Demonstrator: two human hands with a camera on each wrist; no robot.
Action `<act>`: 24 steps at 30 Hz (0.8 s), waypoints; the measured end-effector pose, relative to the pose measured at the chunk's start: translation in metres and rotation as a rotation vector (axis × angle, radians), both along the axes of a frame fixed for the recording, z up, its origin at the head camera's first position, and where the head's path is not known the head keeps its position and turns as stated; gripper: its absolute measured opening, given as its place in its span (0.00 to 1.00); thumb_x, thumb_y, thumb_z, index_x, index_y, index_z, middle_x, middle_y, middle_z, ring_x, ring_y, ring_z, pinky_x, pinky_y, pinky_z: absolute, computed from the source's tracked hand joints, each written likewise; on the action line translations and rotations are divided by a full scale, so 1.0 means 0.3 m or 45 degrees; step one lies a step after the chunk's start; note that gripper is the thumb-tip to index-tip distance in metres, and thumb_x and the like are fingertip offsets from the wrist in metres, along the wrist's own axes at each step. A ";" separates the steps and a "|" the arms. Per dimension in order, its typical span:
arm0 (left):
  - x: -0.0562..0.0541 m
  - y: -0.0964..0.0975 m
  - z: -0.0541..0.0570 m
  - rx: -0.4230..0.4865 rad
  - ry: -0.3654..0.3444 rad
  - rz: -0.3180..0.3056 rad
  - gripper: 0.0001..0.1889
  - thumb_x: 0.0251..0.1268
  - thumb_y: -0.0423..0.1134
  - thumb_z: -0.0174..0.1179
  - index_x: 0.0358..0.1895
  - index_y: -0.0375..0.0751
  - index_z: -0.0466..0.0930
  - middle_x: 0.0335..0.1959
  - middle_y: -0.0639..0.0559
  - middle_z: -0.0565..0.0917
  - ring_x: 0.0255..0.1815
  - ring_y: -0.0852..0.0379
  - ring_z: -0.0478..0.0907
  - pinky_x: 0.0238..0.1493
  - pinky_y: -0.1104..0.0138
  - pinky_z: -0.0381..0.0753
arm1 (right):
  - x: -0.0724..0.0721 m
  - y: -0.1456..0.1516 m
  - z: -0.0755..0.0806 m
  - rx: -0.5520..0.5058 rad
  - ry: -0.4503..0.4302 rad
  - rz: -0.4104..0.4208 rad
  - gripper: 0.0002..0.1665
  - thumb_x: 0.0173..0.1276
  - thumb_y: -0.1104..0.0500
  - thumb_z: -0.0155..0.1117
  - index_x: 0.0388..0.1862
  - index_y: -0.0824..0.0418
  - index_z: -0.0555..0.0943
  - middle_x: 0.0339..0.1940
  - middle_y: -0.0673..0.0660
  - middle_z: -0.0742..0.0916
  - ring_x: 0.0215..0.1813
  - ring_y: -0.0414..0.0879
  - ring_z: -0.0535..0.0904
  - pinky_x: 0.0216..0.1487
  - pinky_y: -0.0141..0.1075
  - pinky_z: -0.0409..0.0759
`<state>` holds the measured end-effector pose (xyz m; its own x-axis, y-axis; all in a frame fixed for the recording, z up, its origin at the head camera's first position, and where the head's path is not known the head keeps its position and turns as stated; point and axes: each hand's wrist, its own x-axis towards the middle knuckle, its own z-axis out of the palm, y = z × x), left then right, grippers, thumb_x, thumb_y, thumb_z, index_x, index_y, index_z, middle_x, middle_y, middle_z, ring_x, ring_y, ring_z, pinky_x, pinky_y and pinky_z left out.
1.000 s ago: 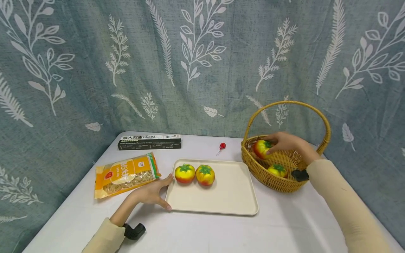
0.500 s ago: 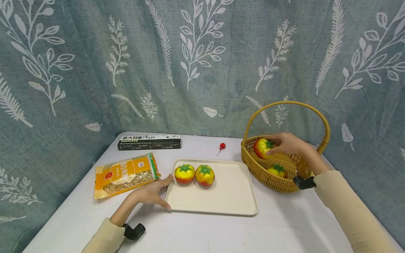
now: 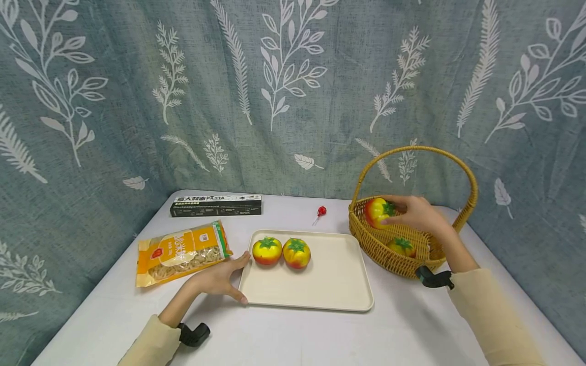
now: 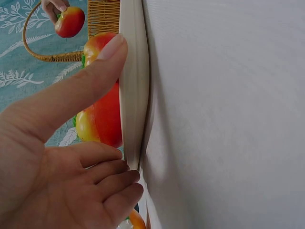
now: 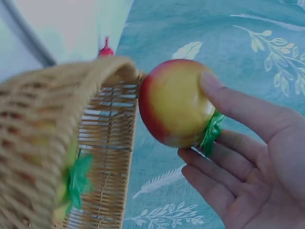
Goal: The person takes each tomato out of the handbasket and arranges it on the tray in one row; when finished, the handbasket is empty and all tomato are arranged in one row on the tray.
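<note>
My right hand (image 3: 414, 211) holds a red-and-yellow tomato (image 5: 176, 102) with a green leafy top between thumb and fingers. In the head view it overlaps the far left part of the wicker basket (image 3: 384, 254); in the right wrist view the tomato shows beside the basket's rim. A second tomato (image 3: 403, 246) lies inside the basket. My left hand (image 3: 222, 278) is spread at the left edge of a cream tray (image 3: 329, 284), thumb and fingertips at its rim. Two similar tomatoes, one (image 3: 267, 251) left of the other (image 3: 296, 253), sit side by side on the tray.
An orange bag of pasta (image 3: 183, 254) lies left of the tray. Behind it is a dark pasta box (image 3: 216, 206). A red lollipop (image 3: 322, 211) lies between box and basket. The basket's tall handle (image 3: 414, 148) arches above it; a patterned curtain hangs behind the table.
My right hand and its tomato have risen slightly, while the right wrist and forearm have swung toward the near side. My left hand stays at the tray.
</note>
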<state>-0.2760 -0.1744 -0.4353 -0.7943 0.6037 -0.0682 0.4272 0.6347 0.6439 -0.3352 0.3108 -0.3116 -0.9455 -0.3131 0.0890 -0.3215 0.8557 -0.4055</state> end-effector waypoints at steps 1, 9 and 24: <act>0.000 0.000 0.000 0.001 -0.001 0.001 0.58 0.43 0.47 0.78 0.72 0.22 0.50 0.74 0.29 0.49 0.74 0.36 0.48 0.72 0.46 0.49 | 0.008 -0.005 -0.002 -0.009 0.006 -0.007 0.48 0.59 0.39 0.69 0.72 0.61 0.66 0.62 0.72 0.76 0.60 0.68 0.73 0.53 0.61 0.74; -0.001 0.000 -0.001 -0.002 0.002 0.002 0.58 0.43 0.47 0.78 0.72 0.22 0.49 0.74 0.29 0.50 0.74 0.36 0.48 0.71 0.46 0.50 | 0.065 -0.031 -0.029 -0.072 0.073 -0.074 0.49 0.60 0.40 0.69 0.73 0.62 0.64 0.65 0.73 0.73 0.64 0.69 0.68 0.58 0.62 0.70; 0.005 0.004 0.003 0.002 -0.013 0.014 0.59 0.42 0.46 0.78 0.72 0.22 0.49 0.74 0.30 0.50 0.74 0.35 0.47 0.71 0.45 0.48 | 0.127 -0.099 -0.059 -0.241 0.117 -0.119 0.50 0.59 0.38 0.69 0.73 0.60 0.64 0.64 0.72 0.75 0.63 0.68 0.70 0.58 0.62 0.71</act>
